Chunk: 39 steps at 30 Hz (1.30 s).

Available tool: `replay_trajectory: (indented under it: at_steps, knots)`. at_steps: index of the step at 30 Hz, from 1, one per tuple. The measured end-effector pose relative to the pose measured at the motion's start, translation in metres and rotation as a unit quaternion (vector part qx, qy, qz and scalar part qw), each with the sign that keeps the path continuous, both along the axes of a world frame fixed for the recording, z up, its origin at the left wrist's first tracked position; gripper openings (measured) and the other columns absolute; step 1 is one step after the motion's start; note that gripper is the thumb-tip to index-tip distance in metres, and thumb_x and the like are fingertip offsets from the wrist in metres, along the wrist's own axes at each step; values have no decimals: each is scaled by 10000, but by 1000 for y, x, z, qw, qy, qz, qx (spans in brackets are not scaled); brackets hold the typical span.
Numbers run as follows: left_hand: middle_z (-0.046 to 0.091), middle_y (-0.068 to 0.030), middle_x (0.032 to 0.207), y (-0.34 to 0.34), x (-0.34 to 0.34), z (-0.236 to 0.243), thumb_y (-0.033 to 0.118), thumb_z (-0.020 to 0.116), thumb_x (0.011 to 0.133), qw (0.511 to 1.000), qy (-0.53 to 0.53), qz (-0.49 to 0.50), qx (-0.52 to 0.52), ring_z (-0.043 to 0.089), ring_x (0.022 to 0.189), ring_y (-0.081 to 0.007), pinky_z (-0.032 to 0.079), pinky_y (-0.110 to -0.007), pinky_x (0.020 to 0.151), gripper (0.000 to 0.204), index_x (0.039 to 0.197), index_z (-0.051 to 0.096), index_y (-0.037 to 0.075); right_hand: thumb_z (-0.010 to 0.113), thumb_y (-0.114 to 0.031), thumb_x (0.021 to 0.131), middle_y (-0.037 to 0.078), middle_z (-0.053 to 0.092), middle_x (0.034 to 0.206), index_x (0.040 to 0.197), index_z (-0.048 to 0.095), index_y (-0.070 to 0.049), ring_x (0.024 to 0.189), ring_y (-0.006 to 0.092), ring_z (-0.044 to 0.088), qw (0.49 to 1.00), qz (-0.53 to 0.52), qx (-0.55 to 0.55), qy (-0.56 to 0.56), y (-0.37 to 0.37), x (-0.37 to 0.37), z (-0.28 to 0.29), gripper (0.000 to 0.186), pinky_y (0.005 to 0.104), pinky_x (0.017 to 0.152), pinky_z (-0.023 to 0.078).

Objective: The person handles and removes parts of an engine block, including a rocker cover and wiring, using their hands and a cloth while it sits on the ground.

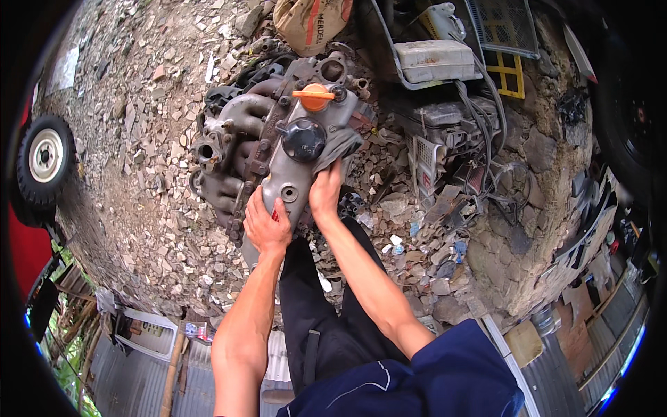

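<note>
An engine (244,115) stands on the rubble ground in front of my legs, its grey valve cover (278,174) on top. The cover carries a round black cap (303,140) and, farther off, an orange cap (314,97). My left hand (267,226) lies on the near left part of the cover, fingers stretched out; a small red patch shows beside its thumb. On the cover's right side, my right hand (325,191) presses a grey rag (340,147) against the metal beside the black cap. Its fingertips are partly hidden by the rag.
Rusty manifold pipes (240,111) stick out left of the cover. At the upper right sits a dark bin (383,42) with a dirty whitish container (435,61); below it lie scrap parts and cables (479,118). A sack (313,24) stands beyond the engine. A wheel (46,158) is far left.
</note>
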<state>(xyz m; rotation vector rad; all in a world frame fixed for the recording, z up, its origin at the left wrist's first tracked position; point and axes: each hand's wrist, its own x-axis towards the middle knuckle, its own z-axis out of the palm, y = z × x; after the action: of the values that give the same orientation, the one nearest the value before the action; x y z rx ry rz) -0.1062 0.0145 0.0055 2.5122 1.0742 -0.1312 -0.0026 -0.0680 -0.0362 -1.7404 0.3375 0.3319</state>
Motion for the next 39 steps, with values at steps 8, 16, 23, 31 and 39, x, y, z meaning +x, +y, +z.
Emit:
replay_trajectory:
  at_steps: [8,16,23,31,39]
  knots:
    - [552,-157,1336,-2,2,-3,415,494,982,1000,-16,-21,1,519,1228,-358,407,-479,1005,546,1405,471,71,375,-319,1058,219,537,1400,1427,439,16,1294,343,504,993,-82,63,-47,-8,98,-20,502,390,1103,357]
    - [564,-169,1323,-1,-2,-6,410,477,992,999,-29,-27,20,528,1227,-372,410,-491,1004,536,1400,472,62,422,-293,1028,256,511,1423,1479,409,-56,1337,428,461,996,9,-2,93,-10,-7,19,510,412,1103,370]
    - [552,-176,1347,-2,-1,-7,416,460,999,999,-23,-30,2,509,1260,-370,399,-489,1030,535,1409,466,73,452,-55,889,301,537,1344,1404,455,4,1190,484,546,990,-39,-127,-46,-4,36,8,518,494,1025,440]
    - [573,-181,1341,0,-5,-6,408,443,1012,999,-32,-21,10,543,1225,-390,433,-489,993,522,1403,486,65,479,-68,889,341,633,1017,1180,546,34,983,513,598,987,99,-37,121,-17,-167,45,316,558,844,481]
    - [556,-152,1386,-4,3,2,486,427,1003,1000,-13,5,-16,533,1260,-359,405,-494,1030,584,1424,483,87,519,-91,905,331,616,1124,1225,515,32,1070,517,557,990,63,4,130,-2,-247,45,342,556,897,454]
